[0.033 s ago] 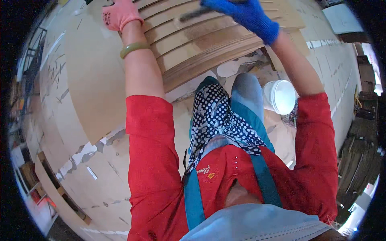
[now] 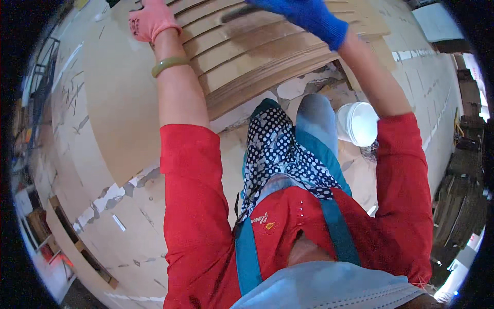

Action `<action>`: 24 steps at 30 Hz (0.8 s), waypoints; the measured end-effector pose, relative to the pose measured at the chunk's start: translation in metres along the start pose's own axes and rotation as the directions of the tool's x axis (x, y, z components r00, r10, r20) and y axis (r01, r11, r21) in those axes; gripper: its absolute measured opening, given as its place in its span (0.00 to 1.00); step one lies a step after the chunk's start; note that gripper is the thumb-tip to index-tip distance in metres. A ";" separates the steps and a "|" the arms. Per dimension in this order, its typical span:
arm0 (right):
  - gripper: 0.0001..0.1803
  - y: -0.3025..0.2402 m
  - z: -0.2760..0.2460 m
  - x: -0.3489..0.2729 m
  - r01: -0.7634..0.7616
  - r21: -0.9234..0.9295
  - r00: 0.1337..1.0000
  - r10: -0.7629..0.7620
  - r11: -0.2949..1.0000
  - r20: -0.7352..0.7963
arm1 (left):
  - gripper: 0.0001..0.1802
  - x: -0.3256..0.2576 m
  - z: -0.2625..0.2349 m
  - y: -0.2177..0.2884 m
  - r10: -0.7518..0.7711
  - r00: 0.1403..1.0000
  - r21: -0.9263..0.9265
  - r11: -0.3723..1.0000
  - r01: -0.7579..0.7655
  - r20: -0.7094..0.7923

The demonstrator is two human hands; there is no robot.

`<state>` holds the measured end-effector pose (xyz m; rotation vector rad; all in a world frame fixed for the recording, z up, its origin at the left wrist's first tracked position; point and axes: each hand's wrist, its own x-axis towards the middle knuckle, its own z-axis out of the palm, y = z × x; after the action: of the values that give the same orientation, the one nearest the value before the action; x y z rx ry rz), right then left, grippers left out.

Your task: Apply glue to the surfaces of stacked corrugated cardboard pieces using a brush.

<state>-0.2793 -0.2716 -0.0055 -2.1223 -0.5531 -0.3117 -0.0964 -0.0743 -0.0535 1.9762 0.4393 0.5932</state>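
Observation:
My left hand (image 2: 153, 21), in a pink glove, lies at the left end of a row of light brown wooden strips (image 2: 226, 31). Its fingers run up to the top edge of the view, so their grip is unclear. In a blue glove, my right hand (image 2: 309, 19) is closed on a dark, narrow brush-like tool (image 2: 241, 12), slightly blurred, above the strips. Dark gaps separate the strips. Nearest my knees, a stack of board edges (image 2: 257, 82) runs along the front of them.
A large plain brown board (image 2: 110, 103) lies left under the strips. Beside my right knee stands a white bucket (image 2: 360, 124). The worn floor (image 2: 139, 221) has patched, pale cracks. Stacked dark material (image 2: 453, 201) lines the right side; a wooden frame (image 2: 77, 242) is at lower left.
My right hand and the brush-like tool have shifted slightly left and away from me over the strips. My left hand has moved a little to the left.

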 end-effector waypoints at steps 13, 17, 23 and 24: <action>0.06 0.039 -0.025 -0.021 0.001 0.247 0.976 0.053 0.969 -0.211 | 0.29 0.029 0.025 -0.014 0.070 0.961 0.037 0.997 -0.063 -0.269; 0.13 0.047 -0.005 0.005 -0.003 -0.322 0.969 -0.077 0.947 -0.237 | 0.17 0.042 -0.008 -0.030 0.217 0.964 -0.238 0.939 -0.249 -0.153; 0.16 0.061 -0.028 -0.010 0.051 0.059 0.999 -0.052 0.997 0.014 | 0.20 -0.161 -0.048 0.029 0.744 0.666 -0.528 0.588 -0.613 0.055; 0.16 0.064 -0.032 -0.006 0.076 0.078 0.997 -0.077 0.994 0.012 | 0.21 -0.182 -0.049 0.027 0.752 0.629 -0.489 0.631 -0.603 0.195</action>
<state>-0.2528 -0.3320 -0.0350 -2.0330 -0.6459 -0.3129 -0.2714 -0.1484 -0.0498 1.7652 -0.7063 0.6717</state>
